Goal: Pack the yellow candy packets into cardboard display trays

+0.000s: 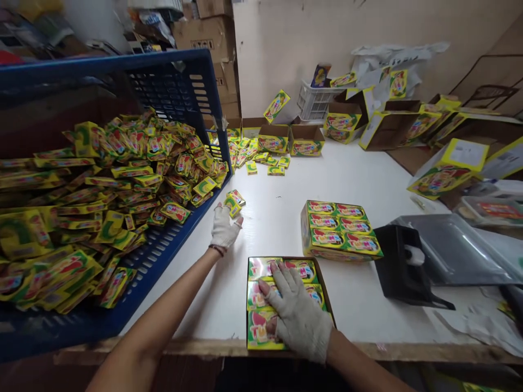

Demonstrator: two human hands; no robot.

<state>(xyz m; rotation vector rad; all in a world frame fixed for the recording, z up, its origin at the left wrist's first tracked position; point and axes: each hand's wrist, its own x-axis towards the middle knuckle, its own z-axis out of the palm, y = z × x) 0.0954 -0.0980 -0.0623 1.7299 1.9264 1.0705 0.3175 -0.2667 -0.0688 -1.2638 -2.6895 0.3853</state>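
My left hand (225, 227), in a white fingerless glove, reaches out with its fingers apart beside a few small yellow-green packs (234, 202) on the table; whether a fingertip touches them I cannot tell. Flat on top of an open display box (261, 329) rests my right hand (300, 313), gloved the same way, fingers stretched over the packs inside. Those packs lie in rows of two, partly hidden under the hand. Behind and to the right sits a second block of six packs (343, 228), colourfully printed.
A large blue crate (214, 92) heaped with loose packs (143, 147) stands at left. Opened cartons (308, 142) line the back of the white table (281, 188). A black tape dispenser (396, 261) and a clear plastic tray (457, 245) are on the right.
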